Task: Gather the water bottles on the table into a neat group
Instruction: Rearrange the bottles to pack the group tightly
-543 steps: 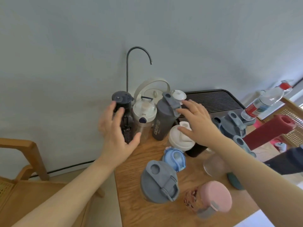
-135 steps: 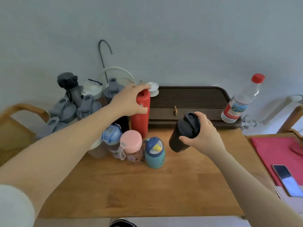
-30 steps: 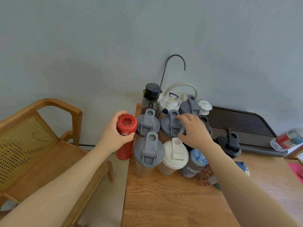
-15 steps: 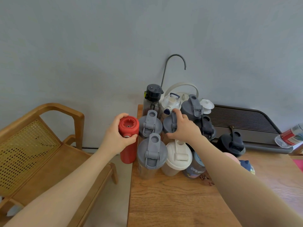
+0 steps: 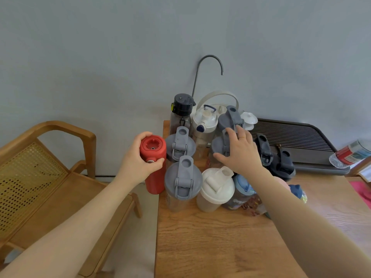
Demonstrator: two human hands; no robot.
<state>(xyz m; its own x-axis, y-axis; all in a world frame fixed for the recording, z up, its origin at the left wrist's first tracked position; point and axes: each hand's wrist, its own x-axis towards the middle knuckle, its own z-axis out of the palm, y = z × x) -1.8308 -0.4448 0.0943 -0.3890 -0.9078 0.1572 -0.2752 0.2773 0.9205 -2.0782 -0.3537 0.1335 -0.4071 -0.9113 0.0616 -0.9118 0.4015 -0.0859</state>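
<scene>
Several bottles stand bunched at the far left corner of the wooden table (image 5: 210, 243). My left hand (image 5: 138, 160) grips a red bottle (image 5: 153, 163) by its top, held off the table's left edge beside a grey-lidded shaker (image 5: 181, 184). My right hand (image 5: 239, 152) rests with spread fingers on the lid of a grey shaker (image 5: 217, 146) in the middle of the bunch. A white-lidded shaker (image 5: 217, 187), a blue-lidded bottle (image 5: 242, 187), a black-capped bottle (image 5: 181, 108) and two black shakers (image 5: 281, 164) stand around it. My forearm hides part of the right side.
A wooden armchair with a cane back (image 5: 40, 177) stands left of the table. A dark slatted tray (image 5: 301, 141) lies at the back right, with a clear plastic bottle with a red label (image 5: 349, 153) at its end. A curved grey spout (image 5: 209, 65) rises behind the bottles.
My right hand has shifted right and spread over the grey shaker's lid. The red bottle stays in my left hand beside the table's edge.
</scene>
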